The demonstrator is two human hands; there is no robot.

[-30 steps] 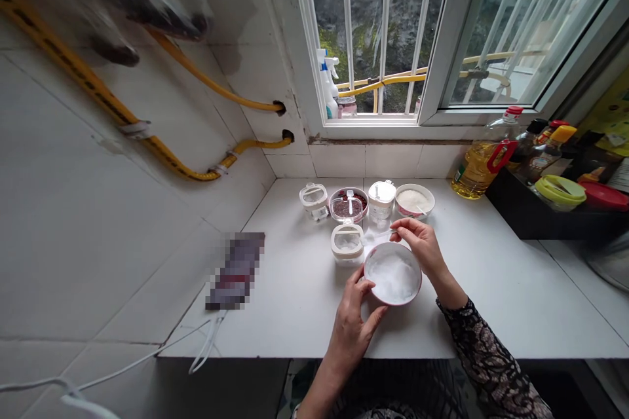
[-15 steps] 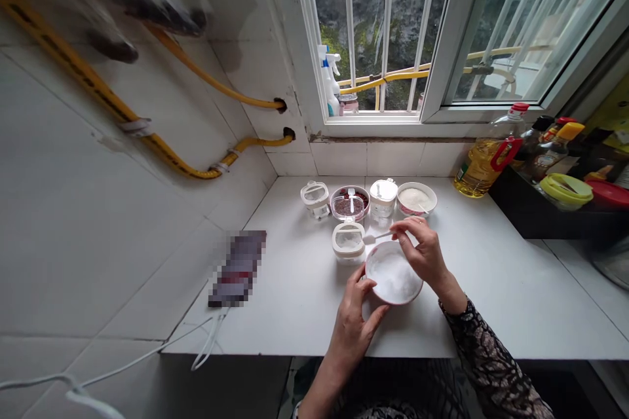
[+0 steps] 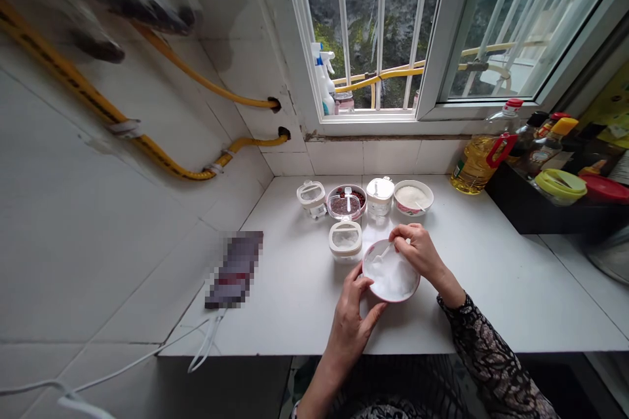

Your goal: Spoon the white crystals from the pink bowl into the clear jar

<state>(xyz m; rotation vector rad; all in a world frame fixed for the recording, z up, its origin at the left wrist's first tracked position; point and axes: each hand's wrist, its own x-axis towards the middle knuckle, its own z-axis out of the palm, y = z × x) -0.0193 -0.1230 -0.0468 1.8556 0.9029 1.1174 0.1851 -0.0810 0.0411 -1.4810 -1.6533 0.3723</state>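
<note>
White bowl is gripped at its rim by the left hand; right hand pinches a small spoon dipped into white powder.

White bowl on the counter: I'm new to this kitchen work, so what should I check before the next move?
1. Left hand steadying the white bowl at its rim: ok.
2. Right hand gripping the small white spoon: ok.
3. Spoon's tip inside the bowl, above the white granules: ok.
4. No spills on the white countertop: cannot tell, white on white.
5. Lid shut on the clear jar: cannot tell.
</note>
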